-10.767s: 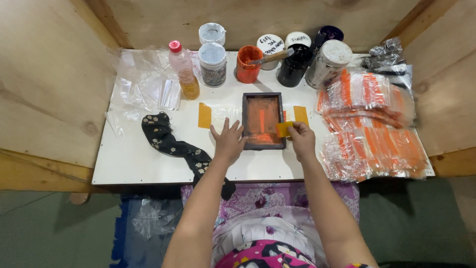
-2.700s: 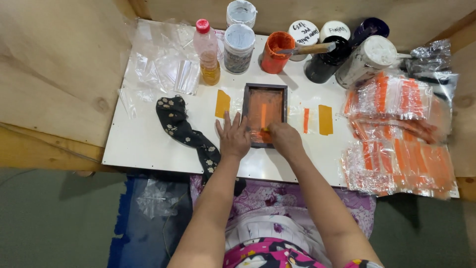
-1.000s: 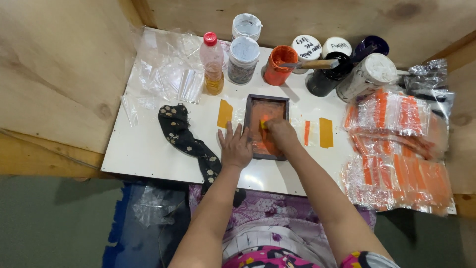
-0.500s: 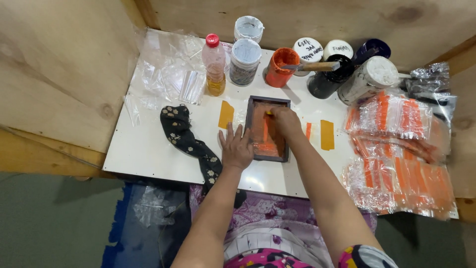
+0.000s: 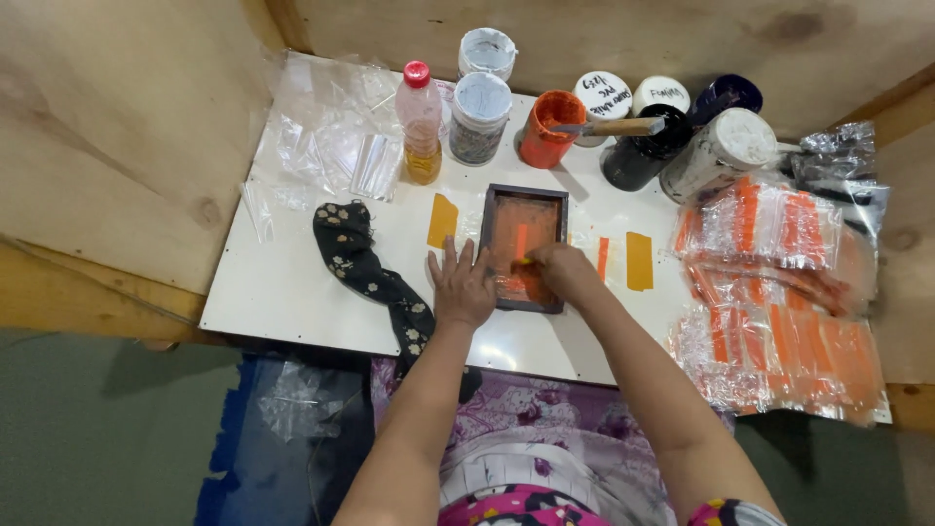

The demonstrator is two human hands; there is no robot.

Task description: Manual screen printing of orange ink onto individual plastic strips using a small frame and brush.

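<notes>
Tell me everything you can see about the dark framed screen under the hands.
The framed screen is a small upright rectangle with a dark frame and orange-stained mesh, lying flat on the white board. The left hand rests spread flat against its left edge; the right hand presses onto its lower right part, hiding that corner.

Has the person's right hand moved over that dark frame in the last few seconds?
Yes. The right hand slid up the dark frame toward the jars, then came back to its near edge. The left hand lies flat beside it.
</notes>
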